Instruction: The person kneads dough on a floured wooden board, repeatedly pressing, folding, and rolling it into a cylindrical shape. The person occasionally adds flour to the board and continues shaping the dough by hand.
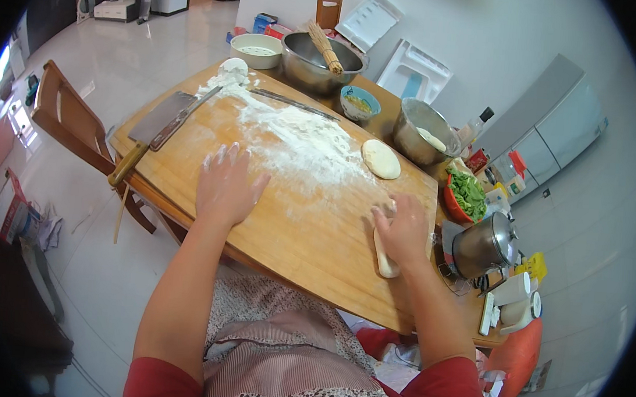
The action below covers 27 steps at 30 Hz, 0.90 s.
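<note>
My left hand (229,184), floury at the fingertips, lies spread on the left part of a wooden board (304,242), with nothing in it. Near the board's right edge my right hand (403,226) has its fingers curled at a long piece of dough (384,258); whether it grips the dough cannot be told. Above that hand lies a flat round of dough (381,159). White flour (311,137) is spread across the board's upper middle, with a heap (233,71) at the far corner. A cleaver (163,118) rests at the board's left edge, its handle jutting out.
Behind the board stand a white basin (256,50), a large steel bowl (299,64) with a straw brush, a small bowl (359,103) and a second steel bowl (410,138). At the right are a red bowl of greens (466,195) and a steel pot (483,249). A wooden chair (72,120) stands left.
</note>
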Tool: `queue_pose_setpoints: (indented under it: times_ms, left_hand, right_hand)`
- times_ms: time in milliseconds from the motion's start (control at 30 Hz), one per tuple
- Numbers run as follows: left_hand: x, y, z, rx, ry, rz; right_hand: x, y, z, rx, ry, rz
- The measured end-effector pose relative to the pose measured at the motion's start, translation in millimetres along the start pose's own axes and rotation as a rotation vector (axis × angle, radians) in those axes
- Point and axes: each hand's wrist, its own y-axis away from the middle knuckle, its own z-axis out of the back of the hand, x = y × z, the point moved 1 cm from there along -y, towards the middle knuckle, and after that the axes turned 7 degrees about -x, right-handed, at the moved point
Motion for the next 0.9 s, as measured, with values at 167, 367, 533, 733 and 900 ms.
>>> queue_pose_setpoints:
  times_ms: [167, 367, 533, 733, 900]
  left_hand:
    - [1, 1, -3, -0.031, -0.025, -0.027]
    - [4, -3, 3, 0.033, -0.034, 0.01]
    - [2, -8, -4, -0.04, 0.008, 0.001]
    - [5, -5, -6, -0.028, 0.003, -0.002]
    - [1, -1, -5, -0.008, -0.028, 0.005]
  right_hand:
    - [-57, -20, -49, 0.098, 0.102, -0.11]
    - [-75, -63, -72, 0.367, 0.165, -0.43]
    - [-71, -55, -25, 0.568, -0.216, -0.456]
    - [-11, 3, 52, 0.478, -0.376, -0.245]
    - [33, 55, 73, 0.245, -0.192, 0.112]
